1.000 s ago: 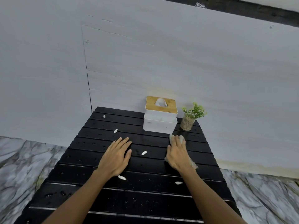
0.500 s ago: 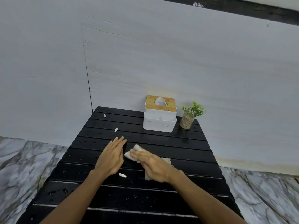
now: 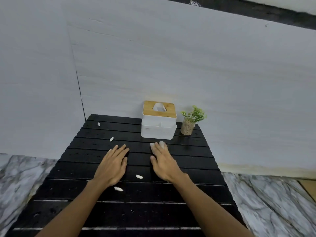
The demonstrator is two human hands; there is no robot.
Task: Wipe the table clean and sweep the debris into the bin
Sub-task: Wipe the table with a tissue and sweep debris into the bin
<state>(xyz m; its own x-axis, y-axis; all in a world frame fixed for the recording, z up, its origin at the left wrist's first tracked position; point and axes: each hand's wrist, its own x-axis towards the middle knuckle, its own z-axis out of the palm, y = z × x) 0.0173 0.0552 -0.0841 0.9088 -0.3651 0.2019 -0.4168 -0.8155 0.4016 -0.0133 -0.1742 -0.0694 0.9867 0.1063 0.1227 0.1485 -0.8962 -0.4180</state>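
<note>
A black slatted table (image 3: pixel 196 161) carries scattered white debris bits: one (image 3: pixel 139 176) between my hands, one (image 3: pixel 118 188) by my left wrist, and two farther back on the left (image 3: pixel 111 139) (image 3: pixel 98 124). My right hand (image 3: pixel 163 164) presses flat on a white tissue (image 3: pixel 161 144), which shows only beyond the fingertips. My left hand (image 3: pixel 112 165) lies flat on the slats with fingers together and nothing in it. No bin is in view.
A white tissue box with a wooden lid (image 3: pixel 159 119) stands at the table's back, just beyond my right fingertips. A small potted plant (image 3: pixel 190 120) is to its right. A grey wall rises behind; marble floor (image 3: pixel 273 202) surrounds the table.
My right hand has slid the tissue from beside my left hand out toward the back right, near the tissue box. A debris bit now lies between my hands. My left hand barely moved.
</note>
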